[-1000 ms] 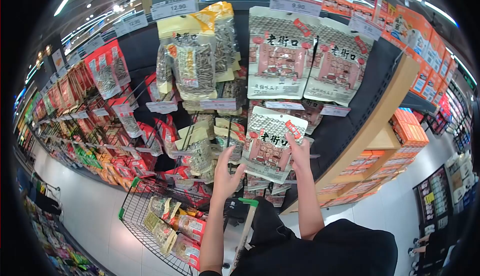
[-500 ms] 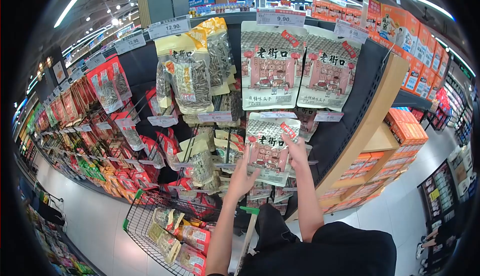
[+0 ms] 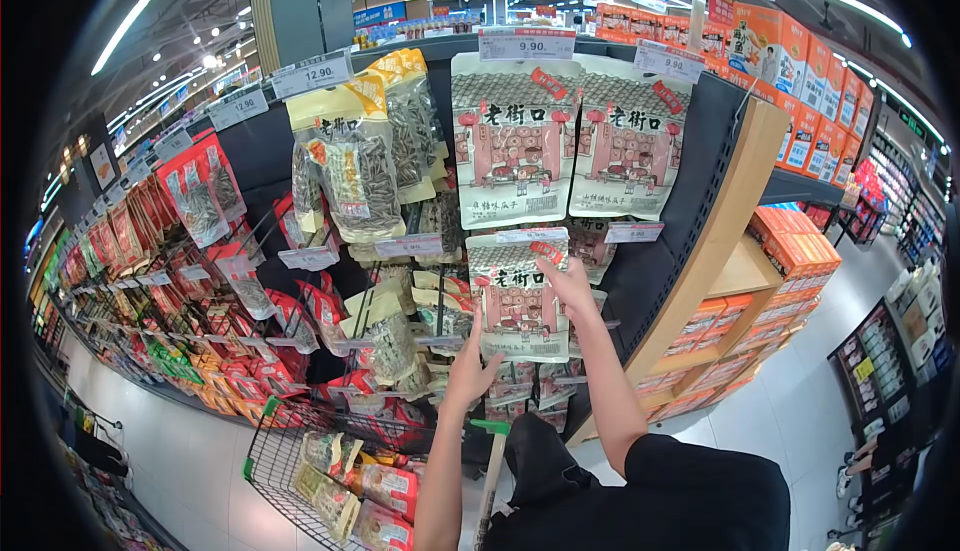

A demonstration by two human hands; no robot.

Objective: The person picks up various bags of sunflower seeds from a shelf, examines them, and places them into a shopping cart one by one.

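A white and pink snack bag (image 3: 518, 301) stands upright in front of the lower shelf row, just below a price tag. My right hand (image 3: 568, 289) touches the bag's upper right side, its fingers bent over the front edge. At the lower left edge of the bag is my left hand (image 3: 470, 371), with its fingers apart and pointing up, the thumb near the bag's bottom corner. Two larger bags of the same design, one on the left (image 3: 514, 141) and one on the right (image 3: 628, 146), hang directly above.
A wire shopping cart (image 3: 290, 471) with several packaged snacks stands at the lower left. Yellow-topped seed bags (image 3: 355, 166) hang left of the pink ones. A wooden shelf end (image 3: 710, 231) rises on the right, beside orange boxes (image 3: 795, 251). Another person's legs show at far right.
The view has shifted, so the shelf appears further left. My right hand sits slightly higher on the bag's edge, and my left hand remains beside its lower left.
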